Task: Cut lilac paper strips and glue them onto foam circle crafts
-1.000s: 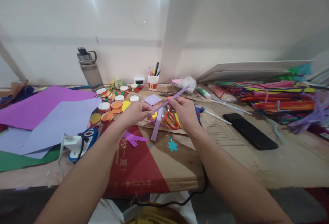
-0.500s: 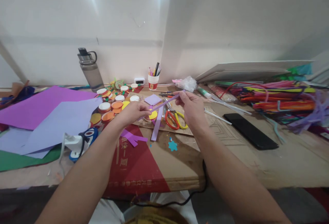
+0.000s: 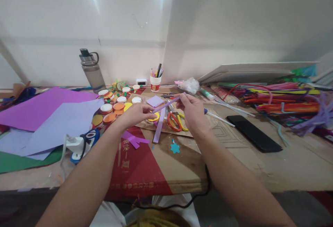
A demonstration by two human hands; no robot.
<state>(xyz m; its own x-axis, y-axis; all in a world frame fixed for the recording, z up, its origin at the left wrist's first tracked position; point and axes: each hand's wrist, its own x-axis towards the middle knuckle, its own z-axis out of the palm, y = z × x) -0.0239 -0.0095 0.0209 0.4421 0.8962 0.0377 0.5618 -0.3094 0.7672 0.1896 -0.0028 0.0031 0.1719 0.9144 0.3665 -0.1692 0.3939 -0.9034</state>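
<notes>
Between my hands a thin purple paper strip slants up to the right above the cardboard. My left hand pinches its lower left end, and my right hand pinches the upper right end. Below the strip lie a flat lilac paper strip and scissors with red and yellow handles, partly covered by my right hand. Purple paper pieces rest near my left wrist. A blue flower-shaped cutout sits closer to me. Behind the strip is a small stack of lilac squares.
Purple and lilac sheets spread on the left beside a power strip. A water bottle, a pen cup and several round paper pieces stand behind. Right are a black phone and a heap of pipe cleaners.
My right hand has come slightly down and left, and my left hand a little right, with the strip still held between them.
</notes>
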